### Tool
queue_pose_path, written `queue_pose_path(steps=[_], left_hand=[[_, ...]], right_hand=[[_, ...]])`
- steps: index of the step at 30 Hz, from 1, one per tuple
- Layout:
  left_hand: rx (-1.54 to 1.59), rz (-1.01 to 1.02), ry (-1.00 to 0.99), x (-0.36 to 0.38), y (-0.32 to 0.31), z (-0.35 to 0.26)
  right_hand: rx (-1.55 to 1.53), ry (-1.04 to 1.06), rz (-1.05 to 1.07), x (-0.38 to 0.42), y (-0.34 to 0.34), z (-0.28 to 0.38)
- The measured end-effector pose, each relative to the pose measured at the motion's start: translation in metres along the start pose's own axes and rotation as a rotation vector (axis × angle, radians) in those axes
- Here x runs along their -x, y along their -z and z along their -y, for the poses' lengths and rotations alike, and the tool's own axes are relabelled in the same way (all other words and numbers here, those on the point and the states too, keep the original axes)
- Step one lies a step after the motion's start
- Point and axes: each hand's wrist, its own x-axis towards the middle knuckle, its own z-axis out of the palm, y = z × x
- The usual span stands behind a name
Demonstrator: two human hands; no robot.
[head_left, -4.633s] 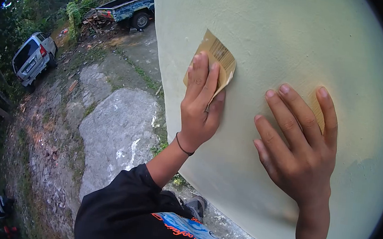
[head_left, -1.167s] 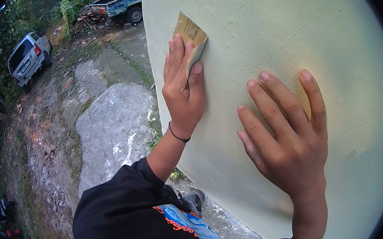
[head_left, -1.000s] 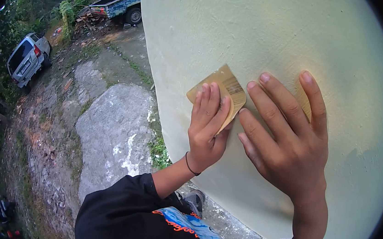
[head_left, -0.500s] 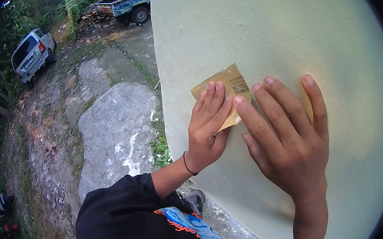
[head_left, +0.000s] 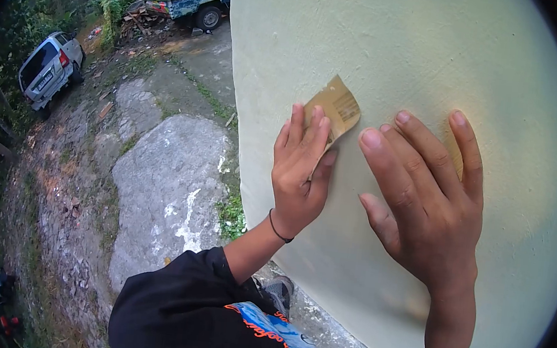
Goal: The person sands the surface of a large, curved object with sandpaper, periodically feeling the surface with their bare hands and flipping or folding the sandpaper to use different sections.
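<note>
A bent piece of tan sandpaper (head_left: 340, 107) with dark print on its back lies against the pale painted wall (head_left: 371, 42). My left hand (head_left: 300, 173) grips it, the thumb behind the lower edge and the fingers flat over the front; its top corner curls up past the fingertips. To the right, my right hand (head_left: 427, 195) is laid on the wall with fingers spread and the index finger raised. Between its last fingers shows a sliver of a second tan sandpaper piece (head_left: 455, 153), mostly hidden beneath the hand.
The wall's edge runs down at the left, beside rough ground with a concrete slab (head_left: 167, 177). A silver car (head_left: 48, 72) and a blue pickup truck (head_left: 191, 3) stand farther off. Below, a shoe (head_left: 278, 293) is on the concrete at the wall's foot.
My left hand has shifted slightly left, and its sandpaper has turned and bent more. My right hand has moved a little right, its index finger now apart from that sandpaper.
</note>
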Motion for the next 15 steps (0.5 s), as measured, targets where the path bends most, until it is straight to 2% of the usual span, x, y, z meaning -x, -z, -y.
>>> queue_pose_path(steps=[2, 5, 6, 8, 9, 10, 12, 14, 15], left_hand=[[-0.008, -0.129, 0.050, -0.031, -0.001, 0.010], [-0.013, -0.184, 0.111, -0.045, -0.003, 0.005], [-0.014, -0.182, 0.109, -0.039, -0.004, 0.002], [-0.040, 0.011, 0.021, -0.009, 0.001, -0.012], [0.002, 0.080, 0.063, 0.002, 0.005, -0.020], [0.010, 0.080, 0.068, 0.003, 0.003, -0.018], [-0.188, 0.025, -0.014, -0.004, 0.002, -0.010], [-0.225, -0.005, 0.001, -0.026, 0.002, 0.011], [-0.222, -0.052, 0.076, -0.039, 0.003, 0.020]], right_hand=[[0.011, 0.024, -0.023, 0.000, -0.001, -0.001], [0.011, 0.027, -0.041, 0.001, -0.003, -0.002], [0.011, 0.025, -0.043, 0.000, -0.002, -0.001], [-0.015, -0.017, -0.030, -0.002, 0.000, 0.002], [-0.012, -0.018, -0.027, -0.002, 0.000, 0.003], [-0.007, -0.016, -0.025, -0.002, 0.000, 0.003], [-0.003, -0.017, -0.012, -0.001, 0.000, 0.002], [0.004, 0.025, -0.037, -0.001, -0.001, -0.002], [0.012, 0.019, -0.037, 0.000, -0.001, -0.003]])
